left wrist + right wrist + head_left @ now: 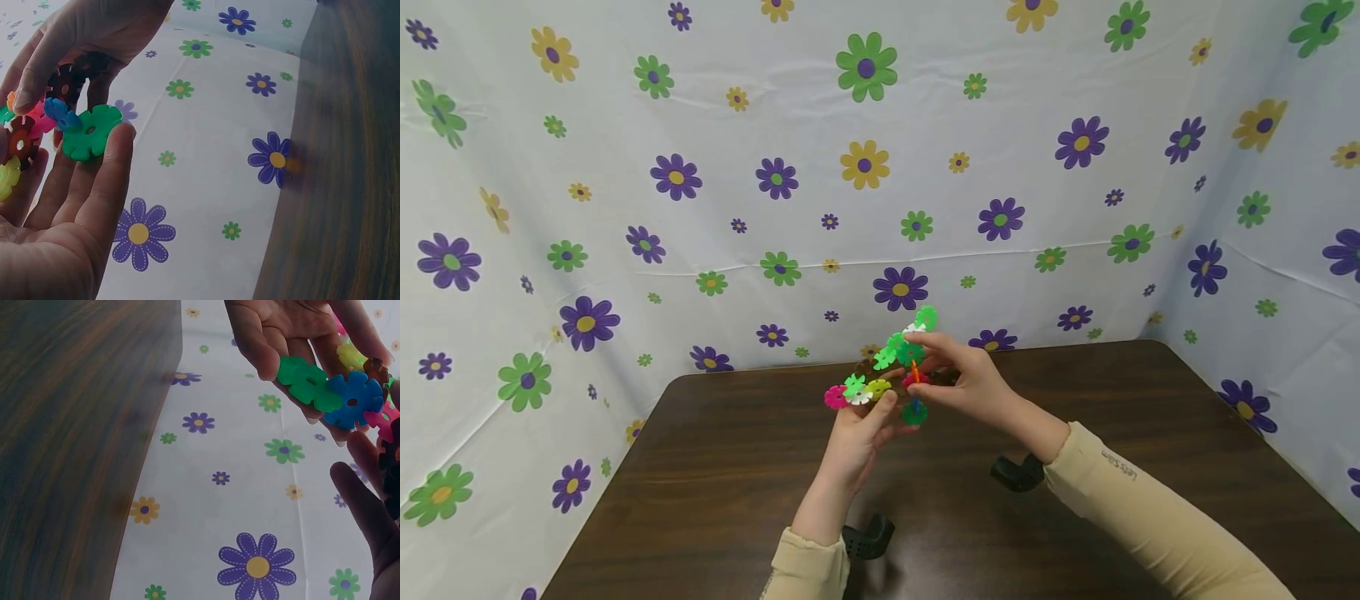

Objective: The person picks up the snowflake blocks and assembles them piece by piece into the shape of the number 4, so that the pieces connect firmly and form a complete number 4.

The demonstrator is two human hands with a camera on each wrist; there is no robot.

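Observation:
Both hands hold up a joined chain of notched plastic flower discs (895, 350) above the table. My left hand (854, 442) grips it from below, thumb beside the yellow disc (877, 388), with a pink disc (836, 397) sticking out left. From the right, my right hand (973, 379) pinches the part near the orange and red discs, under the green discs at the top. In the left wrist view, a green disc (92, 132) rests against the left fingers, slotted to a blue disc (60, 113). Brown discs (65, 84) show behind; the right fingertips are partly hidden.
A dark wood-grain table (737, 483) lies under the hands. Behind and at the sides hangs a white cloth (820, 108) printed with flowers. Black curved pieces (868, 537) sit at the wrists, by the beige sleeves (1150, 508).

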